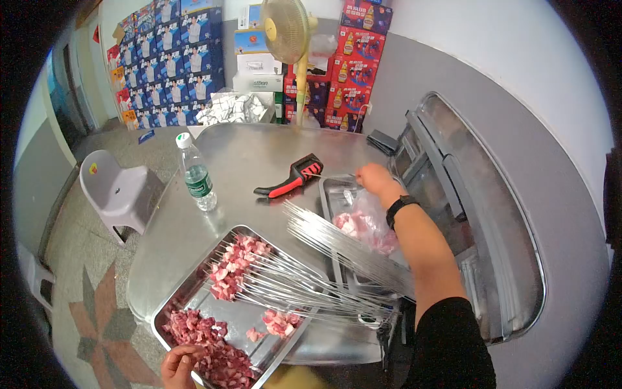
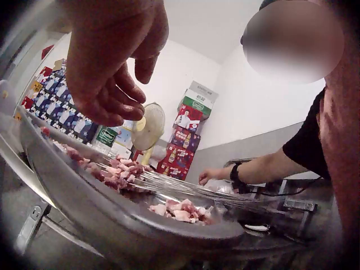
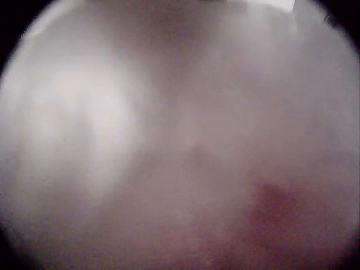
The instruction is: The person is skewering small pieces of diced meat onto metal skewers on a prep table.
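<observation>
My right hand (image 1: 377,180), with a watch on its wrist, is over the far metal tray (image 1: 328,194). Its curled fingers pinch a thin metal skewer (image 1: 337,176) that points left. Below that wrist lies a clear plastic bag (image 1: 368,217) with pale meat; the right wrist view is a blur. My left hand (image 2: 112,73), fingers loosely bent and holding nothing, hovers at the near tray's (image 1: 285,353) left edge, beside dark red meat pieces (image 1: 223,363). Threaded meat skewers (image 1: 236,262) lie across that tray near a small pile of paler meat (image 1: 280,322).
A bundle of bare skewers (image 1: 343,249) lies across the far tray. On the steel table (image 1: 243,152) stand a water bottle (image 1: 196,175) and a black-and-red knife sharpener (image 1: 295,176). Beyond are a fan (image 1: 286,32), stacked boxes (image 1: 165,65) and a plastic chair (image 1: 116,188).
</observation>
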The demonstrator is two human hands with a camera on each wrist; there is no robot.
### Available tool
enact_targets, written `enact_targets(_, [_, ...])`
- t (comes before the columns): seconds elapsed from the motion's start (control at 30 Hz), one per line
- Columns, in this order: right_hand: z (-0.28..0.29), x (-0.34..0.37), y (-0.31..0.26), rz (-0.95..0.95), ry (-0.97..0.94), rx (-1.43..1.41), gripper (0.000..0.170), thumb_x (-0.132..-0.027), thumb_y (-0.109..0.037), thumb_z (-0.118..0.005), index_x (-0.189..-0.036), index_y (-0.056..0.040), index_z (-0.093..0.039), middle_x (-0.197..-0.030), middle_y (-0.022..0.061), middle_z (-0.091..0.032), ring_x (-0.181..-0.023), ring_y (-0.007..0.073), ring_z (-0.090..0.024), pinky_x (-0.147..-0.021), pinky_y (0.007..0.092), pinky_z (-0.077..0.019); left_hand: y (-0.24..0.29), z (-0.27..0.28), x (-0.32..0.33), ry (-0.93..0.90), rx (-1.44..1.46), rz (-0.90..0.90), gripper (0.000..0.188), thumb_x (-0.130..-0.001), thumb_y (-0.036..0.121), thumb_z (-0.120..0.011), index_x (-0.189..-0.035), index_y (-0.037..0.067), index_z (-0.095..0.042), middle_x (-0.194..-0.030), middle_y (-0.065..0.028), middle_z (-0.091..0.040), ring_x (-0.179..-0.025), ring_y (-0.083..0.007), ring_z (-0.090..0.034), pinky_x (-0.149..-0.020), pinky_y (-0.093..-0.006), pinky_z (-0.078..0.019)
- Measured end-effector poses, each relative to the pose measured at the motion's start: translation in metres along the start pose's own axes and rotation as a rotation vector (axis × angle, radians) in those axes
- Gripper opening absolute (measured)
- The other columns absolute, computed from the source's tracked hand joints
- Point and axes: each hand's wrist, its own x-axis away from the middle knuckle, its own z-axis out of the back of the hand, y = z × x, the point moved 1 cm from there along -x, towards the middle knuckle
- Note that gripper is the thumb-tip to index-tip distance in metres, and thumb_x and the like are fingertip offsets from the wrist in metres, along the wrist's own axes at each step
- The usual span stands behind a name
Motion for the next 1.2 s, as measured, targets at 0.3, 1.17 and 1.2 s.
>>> enact_targets(0.3, [0.080, 0.126, -0.109, 0.209, -0.311, -0.170, 0.018, -0.070, -0.024, -0.061, -0.076, -0.0069, -0.063, -0.071, 0.0144, -0.061, -0.071, 0.0335, -0.059, -0.063, 0.0405, -0.0470, -0.010, 0.005, -0.006, 0.027, 0.162, -0.003, 0.018, -0.086, 0.015, -0.052, -0.096, -0.001, -0.055, -0.094, -0.0121, -0.058, -0.081, -0.0190, -0.059, -0.076, -0.0287, -0.0475])
enact_targets(1.17, [0.192, 0.212, -0.206, 0.168, 0.096, -0.322, 0.014, -0.075, -0.016, -0.051, -0.086, -0.0080, -0.057, -0.079, 0.0126, -0.062, -0.070, 0.0306, -0.060, -0.062, 0.0437, -0.0470, 0.028, 0.031, 0.029, -0.188, -0.166, -0.133, 0.020, -0.080, 0.005, -0.060, -0.099, -0.001, -0.060, -0.095, -0.0074, -0.061, -0.084, -0.0139, -0.057, -0.074, -0.0260, -0.0460])
enact_targets(1.2, [0.192, 0.234, -0.230, 0.251, 0.004, -0.381, 0.014, -0.077, -0.017, -0.051, -0.087, -0.0084, -0.057, -0.078, 0.0129, -0.062, -0.070, 0.0309, -0.060, -0.062, 0.0434, -0.0470, 0.036, 0.045, 0.031, -0.284, -0.289, -0.157, 0.020, -0.080, 0.007, -0.061, -0.099, 0.000, -0.060, -0.094, -0.0069, -0.062, -0.084, -0.0135, -0.058, -0.073, -0.0259, -0.0464])
